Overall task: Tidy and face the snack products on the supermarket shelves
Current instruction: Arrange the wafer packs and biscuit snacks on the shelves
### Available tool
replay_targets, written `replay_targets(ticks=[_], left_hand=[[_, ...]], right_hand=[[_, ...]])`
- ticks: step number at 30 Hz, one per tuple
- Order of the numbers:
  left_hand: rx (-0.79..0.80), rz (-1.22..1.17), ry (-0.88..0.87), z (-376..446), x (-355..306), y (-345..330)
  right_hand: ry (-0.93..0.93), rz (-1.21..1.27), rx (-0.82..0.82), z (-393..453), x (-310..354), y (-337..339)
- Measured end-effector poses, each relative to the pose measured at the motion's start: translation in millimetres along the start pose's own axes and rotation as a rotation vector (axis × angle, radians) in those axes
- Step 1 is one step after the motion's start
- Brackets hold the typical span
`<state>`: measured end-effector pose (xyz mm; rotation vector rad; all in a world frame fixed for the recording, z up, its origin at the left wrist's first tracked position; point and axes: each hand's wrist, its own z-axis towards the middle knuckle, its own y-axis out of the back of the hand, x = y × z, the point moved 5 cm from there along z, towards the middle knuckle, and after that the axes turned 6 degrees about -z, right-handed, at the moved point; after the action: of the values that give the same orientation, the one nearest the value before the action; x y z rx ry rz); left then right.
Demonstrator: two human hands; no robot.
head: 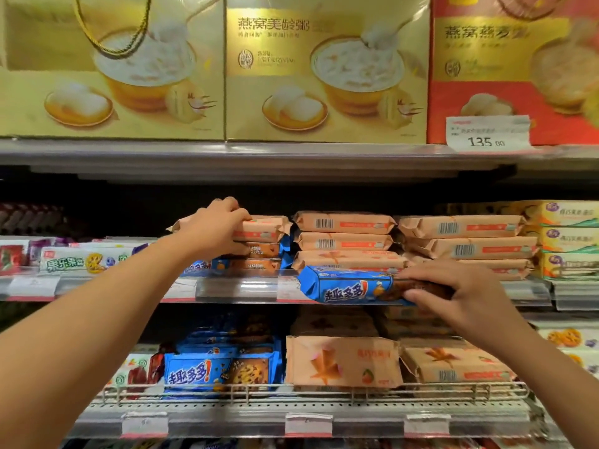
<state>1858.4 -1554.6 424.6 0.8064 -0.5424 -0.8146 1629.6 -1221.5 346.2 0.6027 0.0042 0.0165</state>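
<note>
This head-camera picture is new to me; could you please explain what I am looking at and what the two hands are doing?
The camera sits on a person's head, looking forward at supermarket shelves, so both arms reach in from below. The left hand grips the top of a stack of peach-coloured biscuit packs on the middle shelf. The right hand holds a blue cookie pack by one end, its fingers curled round it, at the shelf's front edge. More peach packs are stacked behind it. Large gold gift boxes stand on the shelf above.

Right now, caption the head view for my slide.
Left hand grips peach pack atop stack; right hand holds blue cookie pack.
</note>
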Motion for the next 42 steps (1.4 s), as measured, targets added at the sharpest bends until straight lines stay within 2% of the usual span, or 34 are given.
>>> replay_targets(ticks=[5, 9, 15, 19, 26, 32, 34, 42], left_hand=[[0.031, -0.032, 0.066, 5, 5, -2], [-0.011, -0.057, -0.003, -1, -2, 6], [-0.37, -0.087, -0.08, -43, -14, 50], [-0.499, -0.038, -0.083, -72, -6, 82], [-0.584, 0.06, 0.067, -121, 38, 123], [-0.512, 0.092, 0.134, -157, 60, 135], [-0.487, 0.105, 0.146, -166, 66, 136], [-0.433, 0.088, 0.13, -186, 72, 128]], right_hand=[[-0.011, -0.044, 0.006, 7, -12, 4], [0.0, -0.054, -0.014, 16, -21, 5], [0.022, -0.03, -0.134, 35, -18, -4], [0.052, -0.022, -0.25, 68, 10, -18], [0.08, -0.183, -0.107, 157, 80, -77], [0.02, -0.323, 0.086, 217, 114, -137], [-0.001, -0.319, 0.154, 223, 116, -153], [0.084, -0.309, 0.199, 206, 123, -162]])
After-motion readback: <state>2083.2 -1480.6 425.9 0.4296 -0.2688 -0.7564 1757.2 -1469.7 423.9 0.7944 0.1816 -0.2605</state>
